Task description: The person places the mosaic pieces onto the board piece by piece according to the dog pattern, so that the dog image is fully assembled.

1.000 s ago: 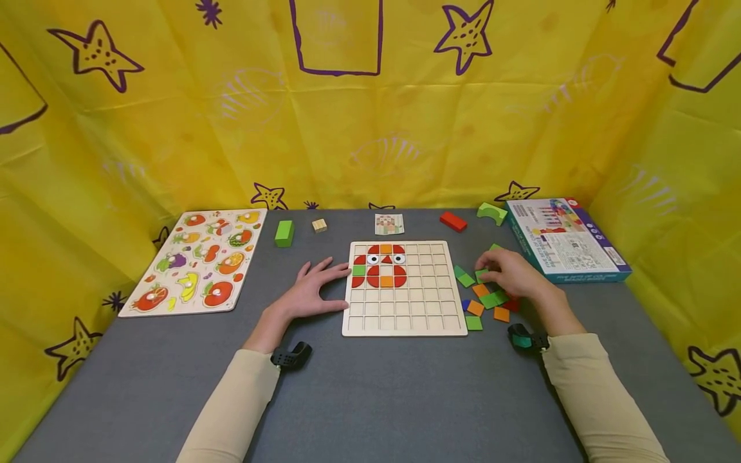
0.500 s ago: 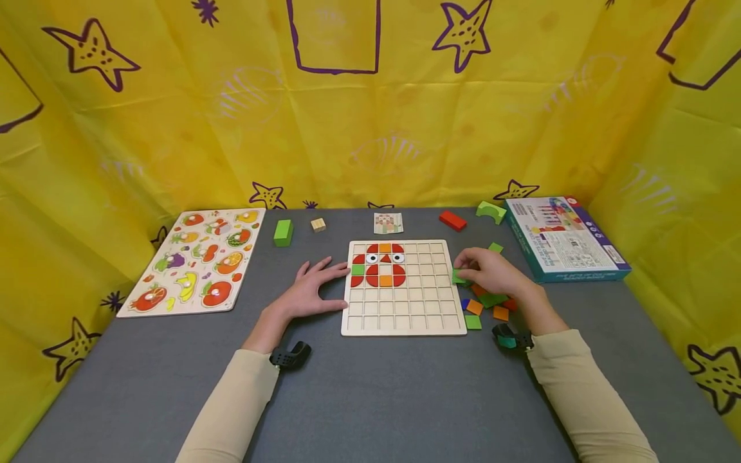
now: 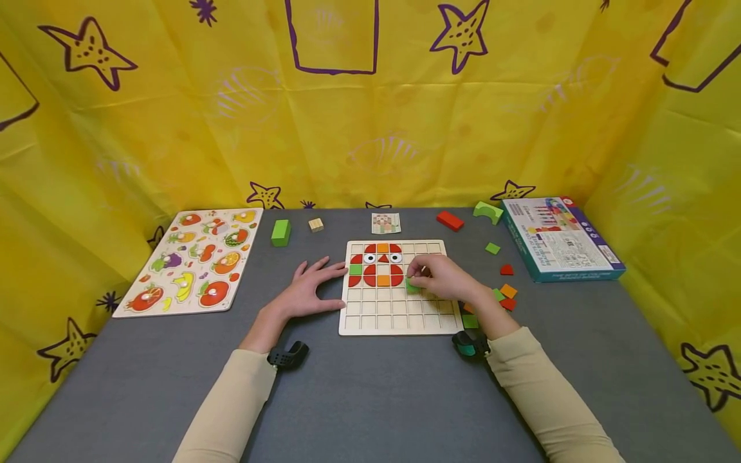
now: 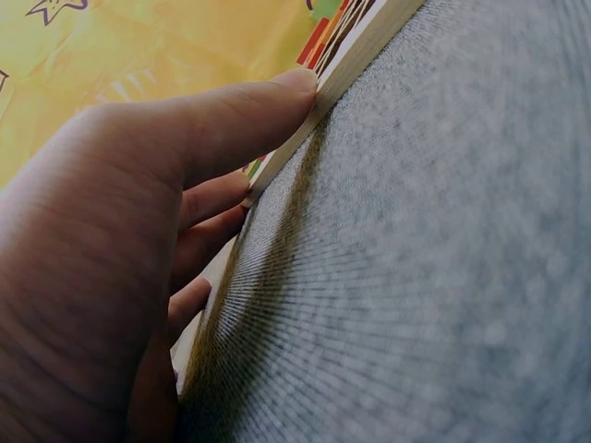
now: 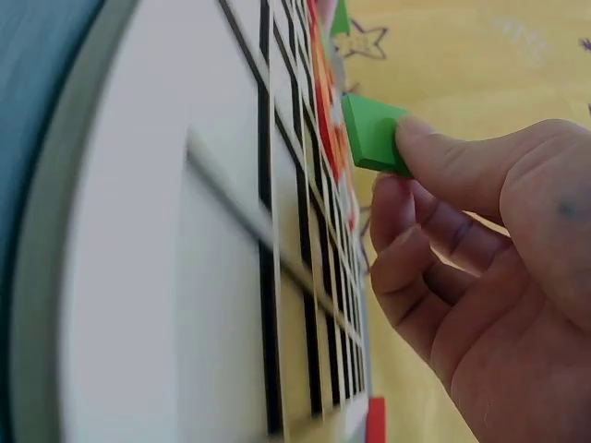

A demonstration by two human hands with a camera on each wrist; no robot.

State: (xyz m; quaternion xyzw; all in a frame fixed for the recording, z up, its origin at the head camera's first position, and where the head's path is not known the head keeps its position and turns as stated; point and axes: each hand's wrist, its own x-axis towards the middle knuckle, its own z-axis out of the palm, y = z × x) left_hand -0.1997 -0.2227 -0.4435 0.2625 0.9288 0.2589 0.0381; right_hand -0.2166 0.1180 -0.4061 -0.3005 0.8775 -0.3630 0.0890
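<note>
A wooden grid board (image 3: 399,325) lies mid-table, with red, orange, green and eye-printed tiles set in its upper left cells. My right hand (image 3: 442,276) is over the board, pinching a green square tile (image 5: 374,134) between thumb and fingers, just right of the set tiles. In the right wrist view the tile stands off the board's surface, tilted. My left hand (image 3: 312,289) is spread at the board's left edge; thumb (image 4: 297,83) and fingertips touch that edge in the left wrist view.
Loose tiles (image 3: 508,290) lie right of the board, partly hidden by the right forearm. A picture card (image 3: 386,223), green block (image 3: 280,233), small wooden block (image 3: 315,224), red block (image 3: 449,220) and green arch (image 3: 488,212) stand behind. A fruit puzzle (image 3: 191,257) and box (image 3: 564,238) flank them.
My right hand has moved left from the loose tiles to over the board, carrying the green tile. The left hand stays at the board's edge.
</note>
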